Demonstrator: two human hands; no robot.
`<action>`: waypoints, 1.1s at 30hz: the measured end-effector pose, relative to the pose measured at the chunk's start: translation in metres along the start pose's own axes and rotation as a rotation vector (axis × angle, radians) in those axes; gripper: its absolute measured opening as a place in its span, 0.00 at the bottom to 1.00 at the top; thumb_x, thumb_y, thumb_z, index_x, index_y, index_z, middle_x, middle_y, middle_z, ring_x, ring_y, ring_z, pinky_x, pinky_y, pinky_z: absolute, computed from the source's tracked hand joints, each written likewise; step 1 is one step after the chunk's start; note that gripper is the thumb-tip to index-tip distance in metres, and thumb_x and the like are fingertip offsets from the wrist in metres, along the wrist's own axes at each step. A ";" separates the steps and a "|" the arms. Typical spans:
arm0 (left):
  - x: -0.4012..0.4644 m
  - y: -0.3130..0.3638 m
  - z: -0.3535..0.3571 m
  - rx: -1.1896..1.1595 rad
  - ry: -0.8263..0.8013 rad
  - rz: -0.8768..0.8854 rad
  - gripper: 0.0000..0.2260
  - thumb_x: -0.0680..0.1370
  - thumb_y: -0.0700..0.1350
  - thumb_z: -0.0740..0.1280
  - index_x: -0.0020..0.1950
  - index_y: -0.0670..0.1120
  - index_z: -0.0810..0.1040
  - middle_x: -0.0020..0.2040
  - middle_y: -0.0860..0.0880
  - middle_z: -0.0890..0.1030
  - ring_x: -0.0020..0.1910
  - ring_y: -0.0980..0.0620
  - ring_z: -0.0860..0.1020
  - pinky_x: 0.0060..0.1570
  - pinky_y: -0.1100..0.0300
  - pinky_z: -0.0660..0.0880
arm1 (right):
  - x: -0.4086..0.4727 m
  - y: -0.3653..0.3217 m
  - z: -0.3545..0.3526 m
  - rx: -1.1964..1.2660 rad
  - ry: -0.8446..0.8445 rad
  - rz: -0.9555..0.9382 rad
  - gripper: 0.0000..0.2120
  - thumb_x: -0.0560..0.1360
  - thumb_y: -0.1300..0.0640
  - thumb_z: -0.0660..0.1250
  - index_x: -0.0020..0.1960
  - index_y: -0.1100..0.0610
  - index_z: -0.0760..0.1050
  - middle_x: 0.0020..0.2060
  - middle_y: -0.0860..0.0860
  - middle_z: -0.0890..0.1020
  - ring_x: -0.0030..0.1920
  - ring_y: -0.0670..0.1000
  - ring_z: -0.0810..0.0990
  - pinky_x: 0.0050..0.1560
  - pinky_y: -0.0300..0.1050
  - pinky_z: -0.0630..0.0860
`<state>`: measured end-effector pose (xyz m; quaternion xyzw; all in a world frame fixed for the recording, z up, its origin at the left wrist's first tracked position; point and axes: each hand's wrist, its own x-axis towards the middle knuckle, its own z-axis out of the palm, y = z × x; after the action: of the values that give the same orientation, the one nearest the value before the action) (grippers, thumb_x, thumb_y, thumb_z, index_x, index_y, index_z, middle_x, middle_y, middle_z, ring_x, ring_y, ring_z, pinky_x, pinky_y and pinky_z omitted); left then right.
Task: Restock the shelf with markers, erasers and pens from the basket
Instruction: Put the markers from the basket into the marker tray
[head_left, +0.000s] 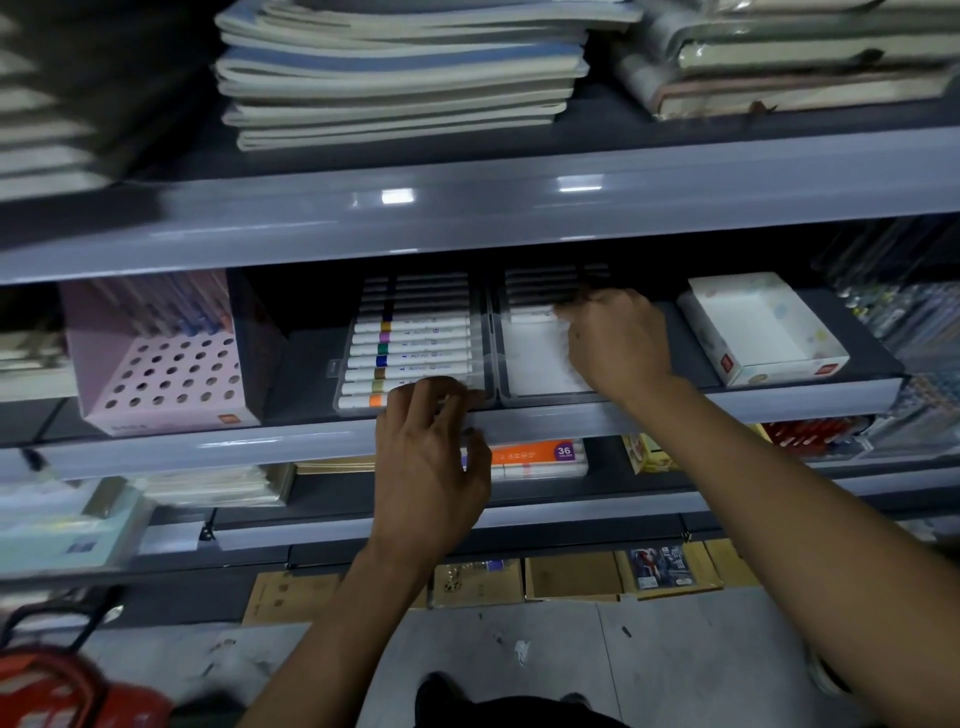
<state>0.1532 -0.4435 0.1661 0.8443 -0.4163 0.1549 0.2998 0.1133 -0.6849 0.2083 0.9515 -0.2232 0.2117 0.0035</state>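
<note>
Right grip (615, 340) pinches a marker (535, 313) into the half-empty right tray (540, 369); left grip (431, 457) curls on the full left tray (410, 353) at 9 o'clock. Basket (62, 686) at 7 o'clock, contents unreadable; restock looks partial.

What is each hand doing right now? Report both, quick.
Left hand: fingers curled on the front edge of the left marker case, gripping it.
Right hand: curled over the right marker case; whether it holds anything cannot be told.
</note>
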 end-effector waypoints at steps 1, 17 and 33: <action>0.000 0.000 0.000 0.001 0.001 0.005 0.14 0.76 0.40 0.72 0.61 0.45 0.82 0.62 0.47 0.78 0.61 0.44 0.74 0.57 0.51 0.72 | -0.001 0.000 0.000 0.016 0.002 0.012 0.17 0.72 0.67 0.67 0.54 0.53 0.87 0.45 0.57 0.85 0.47 0.63 0.82 0.40 0.48 0.76; -0.062 -0.016 -0.026 0.030 -0.001 -0.253 0.13 0.75 0.38 0.68 0.59 0.47 0.79 0.56 0.49 0.77 0.54 0.46 0.77 0.47 0.54 0.75 | -0.119 -0.063 -0.001 0.472 0.061 -0.299 0.07 0.78 0.53 0.66 0.51 0.56 0.77 0.48 0.52 0.76 0.48 0.54 0.76 0.42 0.49 0.76; -0.225 -0.075 -0.141 0.076 -0.064 -0.718 0.07 0.80 0.44 0.66 0.56 0.50 0.80 0.50 0.52 0.80 0.44 0.49 0.79 0.41 0.49 0.79 | -0.215 -0.239 0.024 0.557 -0.590 -0.435 0.07 0.81 0.49 0.63 0.57 0.49 0.75 0.53 0.47 0.76 0.50 0.49 0.76 0.49 0.51 0.79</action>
<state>0.0749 -0.1817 0.1316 0.9516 -0.0963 0.0288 0.2904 0.0506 -0.3811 0.1203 0.9605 0.0555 -0.0220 -0.2719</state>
